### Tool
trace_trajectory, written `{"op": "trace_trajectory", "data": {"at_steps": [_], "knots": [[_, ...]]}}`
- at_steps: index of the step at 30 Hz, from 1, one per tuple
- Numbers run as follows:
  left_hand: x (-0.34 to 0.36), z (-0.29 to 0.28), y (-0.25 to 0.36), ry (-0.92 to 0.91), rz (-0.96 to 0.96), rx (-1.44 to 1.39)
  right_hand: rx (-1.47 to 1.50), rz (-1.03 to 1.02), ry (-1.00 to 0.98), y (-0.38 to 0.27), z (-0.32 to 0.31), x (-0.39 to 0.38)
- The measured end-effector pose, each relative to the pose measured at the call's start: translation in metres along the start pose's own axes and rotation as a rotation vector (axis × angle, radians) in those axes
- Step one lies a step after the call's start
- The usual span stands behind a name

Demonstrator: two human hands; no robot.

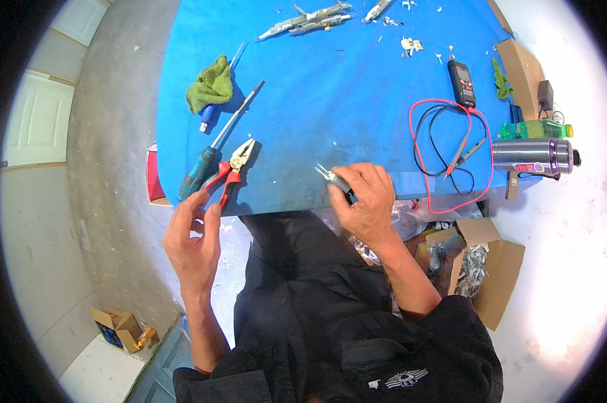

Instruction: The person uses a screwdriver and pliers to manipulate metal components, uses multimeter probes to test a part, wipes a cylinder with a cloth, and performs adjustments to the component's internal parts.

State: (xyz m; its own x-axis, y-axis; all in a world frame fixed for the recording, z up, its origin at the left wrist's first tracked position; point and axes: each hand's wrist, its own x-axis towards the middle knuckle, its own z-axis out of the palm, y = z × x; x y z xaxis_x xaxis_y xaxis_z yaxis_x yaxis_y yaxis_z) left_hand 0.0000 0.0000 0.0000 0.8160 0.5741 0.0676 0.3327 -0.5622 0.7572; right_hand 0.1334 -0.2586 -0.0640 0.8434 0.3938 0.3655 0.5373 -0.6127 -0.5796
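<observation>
My right hand (371,205) grips a small grey cylindrical part (338,181) over the table's near edge. Two thin metal prongs stick out of its far left end, and my fingers hide much of its body. Fingers apart and holding nothing, my left hand (192,245) is at the near edge on the left. Its fingertips are close to the red handles of the combination pliers (236,164), which lie with their jaws pointing away. Beside the pliers, a screwdriver (201,171) with a teal handle lies at a slant, its shaft pointing up and right.
A green cloth (211,86) lies over another screwdriver on the blue table (303,114). Grey parts (307,20) and white scraps (411,46) lie far back. On the right are a black meter (461,80) with coiled leads, a green bottle (535,129) and a steel flask (529,156).
</observation>
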Motion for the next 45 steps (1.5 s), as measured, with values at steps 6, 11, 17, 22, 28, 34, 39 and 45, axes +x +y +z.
{"op": "trace_trajectory", "data": {"at_steps": [6, 11, 17, 22, 28, 34, 39, 45], "knots": [[0.016, -0.012, -0.001, 0.128, 0.225, 0.256, 0.013, -0.023, 0.046, -0.004, 0.003, 0.0], [0.022, -0.008, -0.008, 0.097, 0.251, 0.373, 0.028, -0.017, 0.027, -0.004, -0.003, -0.001], [0.006, 0.01, -0.004, -0.01, 0.284, 0.518, 0.03, -0.017, 0.023, -0.005, -0.007, -0.001], [0.015, 0.001, 0.0, 0.112, 0.319, 0.449, 0.031, -0.037, 0.045, -0.002, -0.008, -0.003], [0.039, -0.006, -0.014, 0.109, 0.306, 0.462, 0.068, -0.039, 0.08, -0.002, -0.007, -0.003], [0.054, -0.003, -0.044, 0.021, 0.218, 0.351, 0.103, -0.046, 0.082, -0.006, -0.013, -0.003], [0.056, -0.006, -0.047, 0.007, 0.216, 0.289, 0.179, -0.009, 0.113, -0.001, -0.011, -0.006], [0.018, -0.024, 0.017, 0.037, 0.342, 0.156, 0.145, -0.133, 0.161, -0.014, -0.035, -0.005]]}}
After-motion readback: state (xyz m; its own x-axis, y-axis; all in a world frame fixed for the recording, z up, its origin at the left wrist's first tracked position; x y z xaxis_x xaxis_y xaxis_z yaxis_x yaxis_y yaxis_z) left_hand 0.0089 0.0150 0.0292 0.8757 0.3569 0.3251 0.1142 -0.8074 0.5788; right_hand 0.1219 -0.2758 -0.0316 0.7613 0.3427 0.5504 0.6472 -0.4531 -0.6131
